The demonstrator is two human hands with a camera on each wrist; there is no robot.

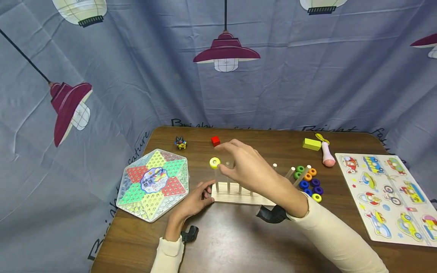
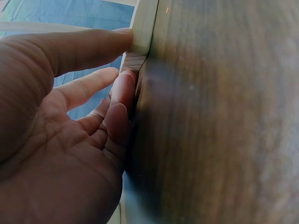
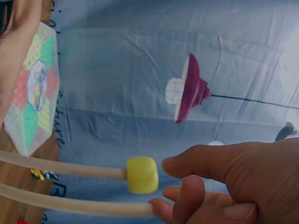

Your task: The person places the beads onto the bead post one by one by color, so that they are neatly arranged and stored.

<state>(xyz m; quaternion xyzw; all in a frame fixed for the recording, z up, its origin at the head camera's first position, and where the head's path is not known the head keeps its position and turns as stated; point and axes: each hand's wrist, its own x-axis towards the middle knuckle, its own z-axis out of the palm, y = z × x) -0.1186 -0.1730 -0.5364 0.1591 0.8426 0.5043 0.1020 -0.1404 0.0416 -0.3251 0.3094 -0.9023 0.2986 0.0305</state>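
Observation:
A wooden peg rack (image 1: 227, 198) stands on the table, with several upright dowels rising from its flat base. My left hand (image 1: 192, 201) holds the left end of that base, thumb on one edge and fingertips against the end in the left wrist view. A yellow ring (image 1: 214, 166) sits at the top of the leftmost peg. Just to its right is my right hand (image 1: 250, 167), thumb and fingers parted and loosely bent. In the right wrist view a small gap shows between the thumb and the yellow ring (image 3: 142, 175). My right forearm hides part of the rack.
Several coloured rings (image 1: 304, 184) lie right of the rack. A Chinese checkers board (image 1: 177, 167) is at the left, a picture puzzle board (image 1: 370, 212) at the right. Toward the back are a small figure (image 1: 180, 143), a red cube (image 1: 215, 141), a yellow block (image 1: 311, 144) and a pink-tipped handle (image 1: 327, 153).

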